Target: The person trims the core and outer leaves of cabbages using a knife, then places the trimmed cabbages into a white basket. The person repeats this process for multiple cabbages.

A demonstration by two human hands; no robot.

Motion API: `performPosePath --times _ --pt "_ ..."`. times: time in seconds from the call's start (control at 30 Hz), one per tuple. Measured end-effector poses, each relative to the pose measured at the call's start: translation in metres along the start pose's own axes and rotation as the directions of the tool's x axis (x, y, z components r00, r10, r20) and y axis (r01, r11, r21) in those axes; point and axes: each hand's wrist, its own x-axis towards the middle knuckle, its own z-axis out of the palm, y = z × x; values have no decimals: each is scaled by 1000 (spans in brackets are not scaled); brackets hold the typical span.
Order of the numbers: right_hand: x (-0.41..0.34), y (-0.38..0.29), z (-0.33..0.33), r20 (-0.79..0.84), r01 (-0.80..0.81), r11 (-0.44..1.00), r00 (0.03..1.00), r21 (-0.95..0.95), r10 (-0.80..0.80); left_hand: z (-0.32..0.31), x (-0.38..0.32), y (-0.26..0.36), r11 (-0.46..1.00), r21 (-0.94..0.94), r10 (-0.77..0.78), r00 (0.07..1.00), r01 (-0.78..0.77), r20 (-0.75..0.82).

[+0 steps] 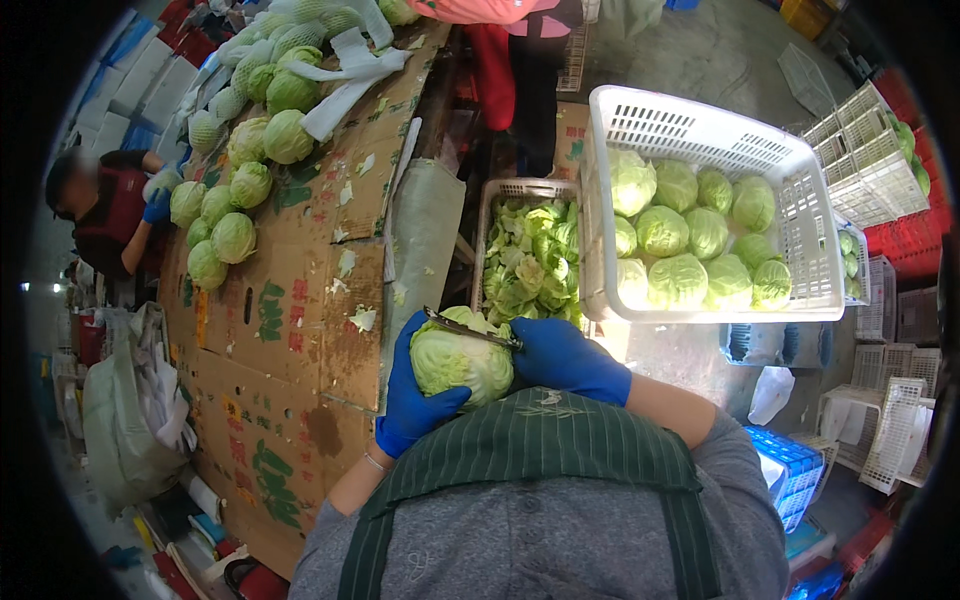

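Note:
A pale green cabbage (461, 364) rests in my left hand (416, 409), which wears a blue glove and cups it from the left and below. My right hand (566, 360), gloved in blue too, grips a knife (469, 330) by its handle. The dark blade lies across the top of the cabbage, its tip towards my left fingers. Just beyond the cabbage, a crate (491, 225) holds loose cabbage leaves (529, 259). To the right of it stands a white plastic crate (712, 124) with several trimmed cabbages (705, 232) in it.
Flattened cardboard (300, 360) covers the table on my left, with leaf scraps (364, 319) and a group of cabbages (234, 238). Some farther cabbages wear foam nets (259, 64). A co-worker (112, 202) stands across the table; another person (510, 67) stands ahead. Stacked crates (862, 172) line the right.

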Motion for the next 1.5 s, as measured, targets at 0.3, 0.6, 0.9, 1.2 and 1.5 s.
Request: performPosePath --times 0.3,0.6,0.9,1.2,1.5 --pt "11 5 -9 85 -78 972 995 223 60 5 2 3 998 -50 -29 999 28 -18" --pt "6 4 -44 79 152 936 979 317 -186 -6 12 -1 996 80 30 998 -35 63" --pt "30 14 -41 18 159 962 986 220 -167 7 20 5 1000 0 -18 986 18 166" --pt "37 80 18 192 -273 749 962 603 196 6 16 4 989 24 142 981 -146 131" --pt "28 11 -36 -239 94 629 959 772 150 -11 66 -42 380 -924 26 999 -45 -38"
